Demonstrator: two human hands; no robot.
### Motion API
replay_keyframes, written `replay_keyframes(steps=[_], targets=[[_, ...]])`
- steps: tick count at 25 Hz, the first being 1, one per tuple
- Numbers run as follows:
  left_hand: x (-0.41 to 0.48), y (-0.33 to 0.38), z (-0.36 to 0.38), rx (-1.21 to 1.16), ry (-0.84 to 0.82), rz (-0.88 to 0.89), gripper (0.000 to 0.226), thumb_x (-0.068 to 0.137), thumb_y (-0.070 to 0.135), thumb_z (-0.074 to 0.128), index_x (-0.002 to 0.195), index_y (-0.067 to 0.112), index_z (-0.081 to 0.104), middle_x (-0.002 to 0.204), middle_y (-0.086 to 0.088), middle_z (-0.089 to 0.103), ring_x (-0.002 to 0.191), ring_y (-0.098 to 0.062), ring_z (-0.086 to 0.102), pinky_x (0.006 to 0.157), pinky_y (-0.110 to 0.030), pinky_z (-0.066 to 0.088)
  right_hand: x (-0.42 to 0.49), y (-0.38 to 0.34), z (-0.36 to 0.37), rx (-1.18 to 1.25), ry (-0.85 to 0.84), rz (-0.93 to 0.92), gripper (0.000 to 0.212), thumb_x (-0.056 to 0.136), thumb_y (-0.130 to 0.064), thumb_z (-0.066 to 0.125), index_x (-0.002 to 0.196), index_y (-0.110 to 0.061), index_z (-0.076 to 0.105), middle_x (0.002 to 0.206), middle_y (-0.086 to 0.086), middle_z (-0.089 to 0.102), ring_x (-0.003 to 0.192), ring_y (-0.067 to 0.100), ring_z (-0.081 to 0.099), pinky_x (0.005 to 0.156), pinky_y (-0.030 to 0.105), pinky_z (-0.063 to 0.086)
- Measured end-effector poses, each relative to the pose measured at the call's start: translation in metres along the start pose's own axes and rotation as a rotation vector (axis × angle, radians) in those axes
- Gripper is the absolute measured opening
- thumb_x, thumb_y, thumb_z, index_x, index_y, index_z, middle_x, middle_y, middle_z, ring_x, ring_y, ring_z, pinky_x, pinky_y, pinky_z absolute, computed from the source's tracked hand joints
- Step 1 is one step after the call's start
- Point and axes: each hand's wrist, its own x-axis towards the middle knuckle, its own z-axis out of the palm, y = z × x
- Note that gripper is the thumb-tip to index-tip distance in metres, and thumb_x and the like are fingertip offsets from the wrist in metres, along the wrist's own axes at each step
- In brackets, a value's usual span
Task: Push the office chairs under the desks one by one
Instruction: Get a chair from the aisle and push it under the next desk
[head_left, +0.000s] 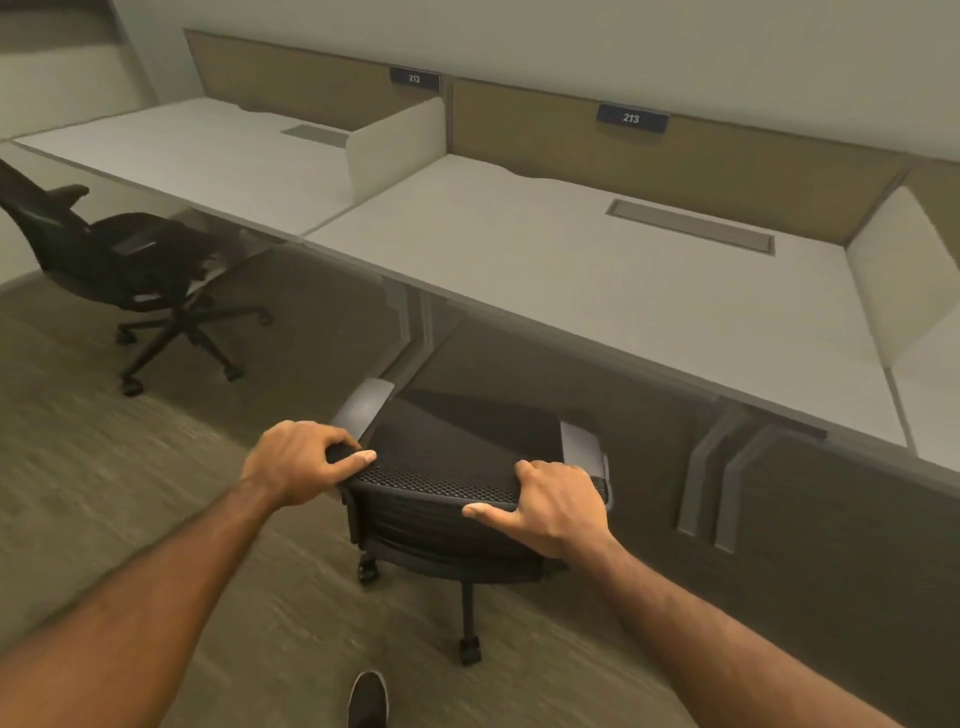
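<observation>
Black mesh office chair (457, 467) in front of the tabletop (597, 291) labelled 213 (631, 118), backrest toward the camera, seat front at or just under the tabletop's near edge; how far under, hard to tell. Grey armrests (371, 402) pointing toward the tabletop. Castors on carpet (130, 467), one (470, 650) well out behind the backrest.

Left hand (301, 462) clasped over the left top corner of the backrest, fingers curled over the rim, thumb laid along the mesh: grip closed on the chair. Right hand (556, 506) on the right top corner, fingers wrapped over the rim, thumb stretched along the rear face: likewise closed on the chair. Both forearms bare, extended.

Second black chair (119, 260) far left, well apart, turned sideways, standing out from the neighbouring tabletop (197, 150) labelled 212 (414, 79). White divider (395, 145) between the two tabletops; tan back panel (519, 124) behind. Grey cable hatch (691, 226) set into the 213 surface. Dark shoe (368, 699) at bottom edge.
</observation>
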Motion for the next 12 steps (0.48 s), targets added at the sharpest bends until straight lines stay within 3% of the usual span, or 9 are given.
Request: replay_keyframes(steps=[5,10,12], targets=[[0.077,-0.075,-0.001,-0.036,-0.033,0.058,0.068,0.074,0.087,0.034,0.094,0.039,0.078,0.090,0.016,0.077,0.090,-0.014,0.070,0.075,-0.033,0.051,0.075,-0.043,0.009,-0.010,0.031,0.073,0.092,0.069,-0.104,0.009,0.077,-0.021,0.047,0.070,-0.005,0.048,0.065,0.019,0.048,0.066,0.039,0.035],[0.145,-0.127,-0.005,-0.067,-0.040,0.106,0.066,0.078,0.081,0.036,0.094,0.034,0.080,0.087,0.012,0.078,0.088,-0.015,0.071,0.078,-0.033,0.049,0.147,-0.069,0.009,0.025,0.048,0.155,0.084,0.071,-0.103,0.014,0.071,-0.024,0.041,0.066,-0.009,0.046,0.061,0.014,0.047,0.063,0.037,0.034],[0.168,-0.142,-0.005,-0.086,-0.045,0.103,0.066,0.080,0.079,0.038,0.095,0.031,0.080,0.089,0.011,0.078,0.091,-0.014,0.070,0.088,-0.036,0.049,0.172,-0.078,0.009,0.035,0.063,0.178,0.081,0.071,-0.103,0.015,0.067,-0.026,0.037,0.064,-0.010,0.047,0.059,0.012,0.046,0.060,0.037,0.032]])
